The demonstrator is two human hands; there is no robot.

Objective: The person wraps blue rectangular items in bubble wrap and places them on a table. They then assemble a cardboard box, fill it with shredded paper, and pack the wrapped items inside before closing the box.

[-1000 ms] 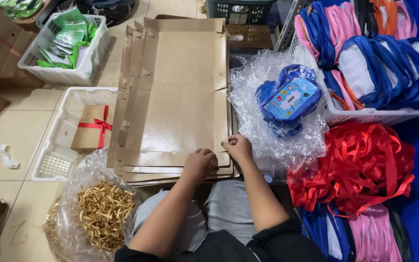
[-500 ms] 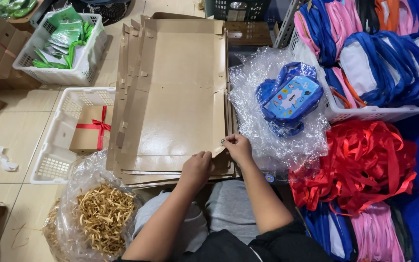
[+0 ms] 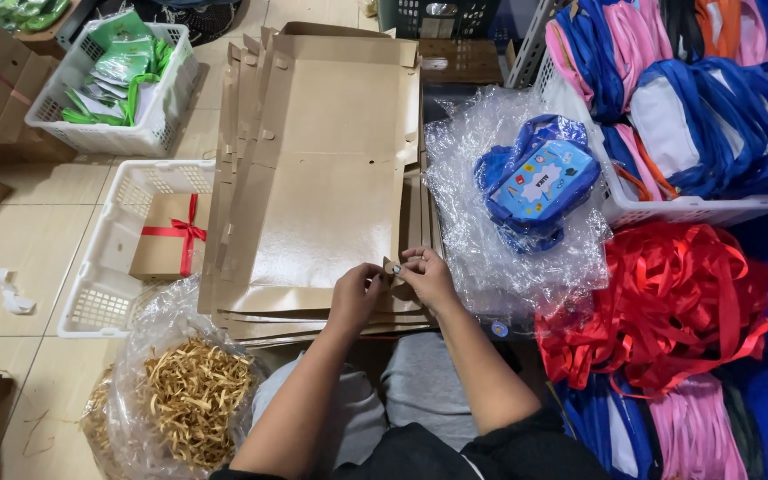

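Hands: left hand (image 3: 355, 293) and right hand (image 3: 427, 276) meet at the near right corner of the cardboard stack (image 3: 322, 178).
Fingers: bent and pinched shut on a small cardboard flap (image 3: 393, 269), one hand each side, likely to fold it.
Cardboard: flat brown sheets lie piled on the floor in front of the knees, easy to reach.
Left side: white basket (image 3: 108, 267) holds a brown gift box (image 3: 169, 236) with a red ribbon.
Near left: clear bag of gold paper shreds (image 3: 193, 396).
Right side: blue bag (image 3: 535, 182) on bubble wrap, red ribbons (image 3: 668, 302) heaped close by.
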